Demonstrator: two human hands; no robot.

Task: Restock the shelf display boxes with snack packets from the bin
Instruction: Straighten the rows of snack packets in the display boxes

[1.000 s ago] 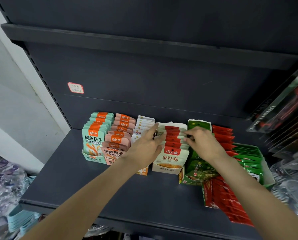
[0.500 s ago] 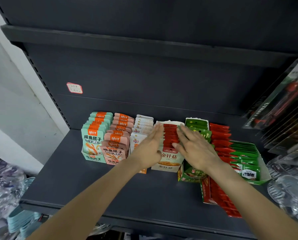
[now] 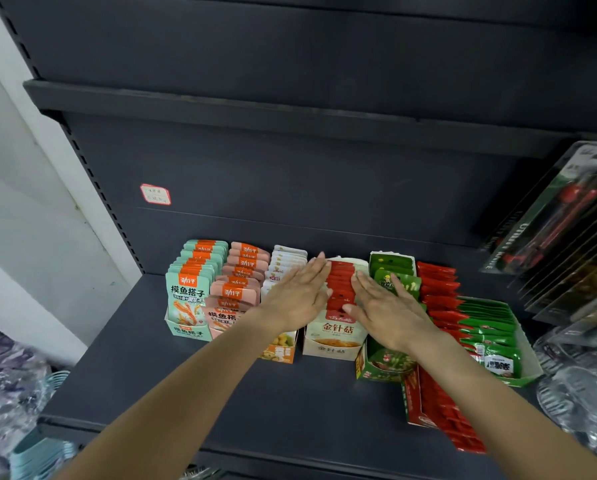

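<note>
A white display box of red-topped snack packets stands mid-shelf. My left hand lies flat along the left side of that packet row, fingers straight. My right hand lies flat along the right side, fingers straight, partly over a green display box. Neither hand holds a packet. The bin is out of sight.
On the dark shelf stand teal packets, pink packets, white packets, red packets and green packets in boxes. Packaged knives hang at the right. Clear plastic ware sits lower right.
My right hand let go of the packets' tops and flattened beside the row. Both hands now lie straight on either side of the red-topped packets. The view shifted upward slightly.
</note>
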